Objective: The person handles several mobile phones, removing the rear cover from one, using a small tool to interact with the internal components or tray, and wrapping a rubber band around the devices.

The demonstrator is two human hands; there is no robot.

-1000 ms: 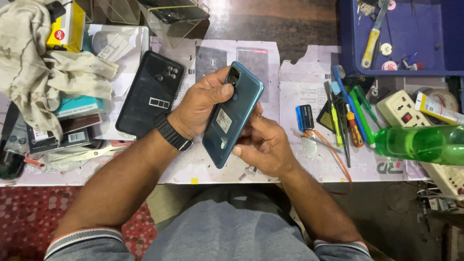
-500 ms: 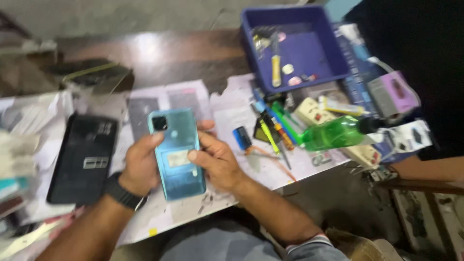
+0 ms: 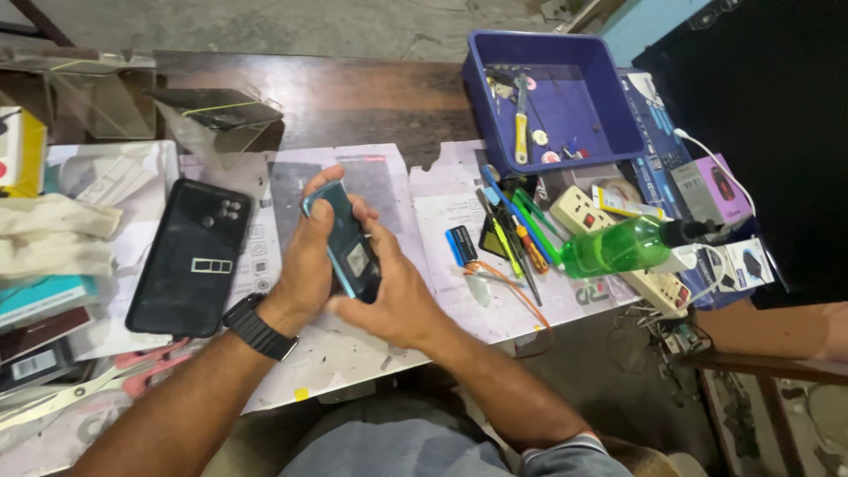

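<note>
We find both hands closed on one thing: a slim teal-blue smartphone with a rectangular label on its back [image 3: 346, 249], held above the paper-covered wooden table [image 3: 371, 102], just in front of the person's body. The left hand [image 3: 311, 256] wraps the phone from its left edge, thumb side uppermost, with a black watch strap on the wrist. The right hand [image 3: 393, 296] cups the lower end from below and the right, fingers curled over the near corner. We judge this a two-handed clamp meant to steady the body edge-on — the grip leaves the labelled back exposed between the hands.

The phone's long axis runs from upper left to lower right in the head view; its top end points away from the person and slightly left, its lower end sits buried in the right palm. It is tilted, not flat to the table. We cannot tell whether the screen side is intact.

Left of the hands, a black rectangular phone back cover [image 3: 190, 258] lies flat on the sheets, apart from them. To the right lie a cluster of coloured hand tools [image 3: 517, 231], a green translucent plastic bottle on its side [image 3: 618, 247] and a deep blue plastic tray [image 3: 609, 106] — all well clear of the grip.
</note>
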